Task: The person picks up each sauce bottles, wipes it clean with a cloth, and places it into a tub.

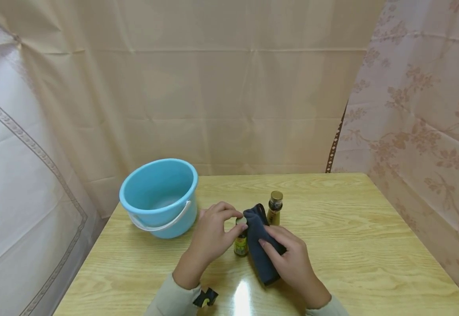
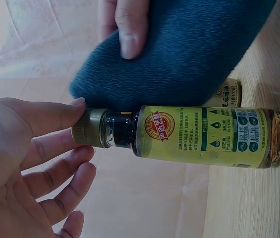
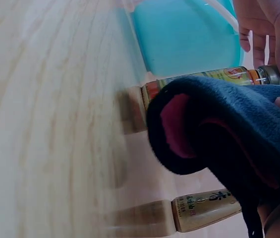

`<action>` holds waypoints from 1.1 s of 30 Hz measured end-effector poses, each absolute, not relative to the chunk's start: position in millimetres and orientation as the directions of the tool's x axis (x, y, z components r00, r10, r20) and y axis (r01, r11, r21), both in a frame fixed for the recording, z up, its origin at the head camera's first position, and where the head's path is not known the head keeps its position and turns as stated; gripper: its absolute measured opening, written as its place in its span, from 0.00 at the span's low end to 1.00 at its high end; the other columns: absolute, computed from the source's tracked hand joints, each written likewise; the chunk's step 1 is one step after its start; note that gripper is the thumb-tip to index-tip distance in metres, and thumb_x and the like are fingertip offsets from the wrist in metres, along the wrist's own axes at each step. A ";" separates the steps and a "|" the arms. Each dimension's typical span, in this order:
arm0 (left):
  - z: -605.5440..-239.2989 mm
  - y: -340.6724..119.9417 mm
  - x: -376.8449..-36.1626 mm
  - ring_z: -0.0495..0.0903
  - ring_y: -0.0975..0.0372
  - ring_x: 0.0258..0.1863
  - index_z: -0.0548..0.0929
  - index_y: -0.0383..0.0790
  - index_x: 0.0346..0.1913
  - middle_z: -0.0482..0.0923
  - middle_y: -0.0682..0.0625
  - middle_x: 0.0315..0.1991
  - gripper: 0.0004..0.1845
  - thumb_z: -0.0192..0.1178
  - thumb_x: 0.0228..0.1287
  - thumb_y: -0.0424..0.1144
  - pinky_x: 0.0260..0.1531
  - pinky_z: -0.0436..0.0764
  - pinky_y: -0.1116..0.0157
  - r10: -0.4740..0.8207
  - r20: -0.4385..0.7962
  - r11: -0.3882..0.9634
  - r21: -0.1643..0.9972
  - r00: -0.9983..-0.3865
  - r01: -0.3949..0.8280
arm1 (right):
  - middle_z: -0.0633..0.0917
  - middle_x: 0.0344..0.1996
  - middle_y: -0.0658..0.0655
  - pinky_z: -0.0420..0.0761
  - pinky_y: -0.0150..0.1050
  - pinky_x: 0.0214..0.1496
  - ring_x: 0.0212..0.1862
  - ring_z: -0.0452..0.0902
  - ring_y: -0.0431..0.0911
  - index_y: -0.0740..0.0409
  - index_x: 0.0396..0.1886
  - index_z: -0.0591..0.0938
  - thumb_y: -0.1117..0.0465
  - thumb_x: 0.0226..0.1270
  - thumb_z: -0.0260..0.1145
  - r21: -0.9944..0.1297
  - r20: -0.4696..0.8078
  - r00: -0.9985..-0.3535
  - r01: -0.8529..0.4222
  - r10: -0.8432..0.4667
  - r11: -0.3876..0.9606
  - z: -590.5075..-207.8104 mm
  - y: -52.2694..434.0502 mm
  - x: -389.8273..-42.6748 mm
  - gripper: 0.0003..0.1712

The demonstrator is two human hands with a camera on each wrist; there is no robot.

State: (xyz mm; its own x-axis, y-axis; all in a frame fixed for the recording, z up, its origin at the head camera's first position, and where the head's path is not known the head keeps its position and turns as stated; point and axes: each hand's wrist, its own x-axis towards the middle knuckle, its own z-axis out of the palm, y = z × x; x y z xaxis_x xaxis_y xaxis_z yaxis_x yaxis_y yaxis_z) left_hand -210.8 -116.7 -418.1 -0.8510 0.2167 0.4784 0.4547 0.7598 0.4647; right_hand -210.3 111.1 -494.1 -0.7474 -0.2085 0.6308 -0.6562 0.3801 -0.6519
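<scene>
1. My left hand (image 1: 209,232) pinched the cap of the small yellow-labelled dark glass bottle (image 1: 241,244), standing at table centre.
2. My right hand (image 1: 292,259) gripped the folded dark-blue fleece cloth (image 1: 259,245), pressed against that bottle's 3 o'clock side.
3. Wiping looked underway, not finished; the gold-capped brown bottle (image 1: 274,207) at 1 o'clock was untouched.
4. The light-blue plastic bucket (image 1: 159,195) sat at 10 o'clock.

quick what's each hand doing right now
left hand: pinches the cap of the green bottle
right hand: holds the blue cloth against it
</scene>
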 end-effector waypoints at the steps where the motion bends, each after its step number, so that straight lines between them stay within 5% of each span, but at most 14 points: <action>1: -418.1 -116.6 -210.8 0.82 0.62 0.48 0.92 0.51 0.46 0.83 0.59 0.46 0.13 0.72 0.65 0.53 0.51 0.70 0.53 0.217 0.478 0.759 0.465 -0.851 0.455 | 0.88 0.53 0.47 0.80 0.24 0.55 0.55 0.86 0.44 0.46 0.59 0.87 0.62 0.67 0.75 -0.653 0.622 -0.754 -0.649 -0.214 0.389 -494.6 111.1 -210.7 0.21; 14: -417.7 -116.4 -209.8 0.82 0.62 0.48 0.92 0.52 0.47 0.84 0.59 0.46 0.13 0.72 0.65 0.53 0.54 0.71 0.51 0.214 0.468 0.765 0.465 -0.857 0.445 | 0.88 0.53 0.45 0.87 0.43 0.51 0.55 0.86 0.42 0.46 0.56 0.89 0.59 0.65 0.77 -0.654 0.537 -0.810 -0.576 -0.236 0.490 -501.0 109.9 -212.5 0.19; 26: -417.4 -115.1 -210.4 0.82 0.62 0.48 0.92 0.51 0.47 0.84 0.59 0.46 0.13 0.73 0.65 0.52 0.55 0.71 0.49 0.218 0.477 0.758 0.467 -0.851 0.456 | 0.88 0.54 0.43 0.85 0.36 0.47 0.53 0.85 0.39 0.41 0.57 0.88 0.55 0.68 0.75 -0.705 0.386 -0.885 -0.464 -0.259 0.535 -503.2 112.5 -214.1 0.18; 33: -417.9 -116.9 -210.6 0.82 0.60 0.51 0.90 0.53 0.51 0.84 0.57 0.49 0.17 0.73 0.63 0.55 0.56 0.71 0.47 0.202 0.494 0.780 0.441 -0.846 0.444 | 0.88 0.56 0.46 0.85 0.43 0.53 0.57 0.85 0.42 0.43 0.59 0.88 0.54 0.68 0.75 -0.695 0.333 -0.906 -0.423 -0.262 0.581 -504.7 111.4 -216.3 0.19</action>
State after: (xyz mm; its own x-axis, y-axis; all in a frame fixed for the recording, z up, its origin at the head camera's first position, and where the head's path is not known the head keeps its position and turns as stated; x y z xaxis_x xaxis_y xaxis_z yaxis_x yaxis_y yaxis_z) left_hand -210.6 -116.9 -417.9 -0.8458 0.2023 0.4936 0.4437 0.7804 0.4405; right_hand -216.3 111.4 -504.7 -0.9058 -0.2616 0.3332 -0.4235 0.5814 -0.6947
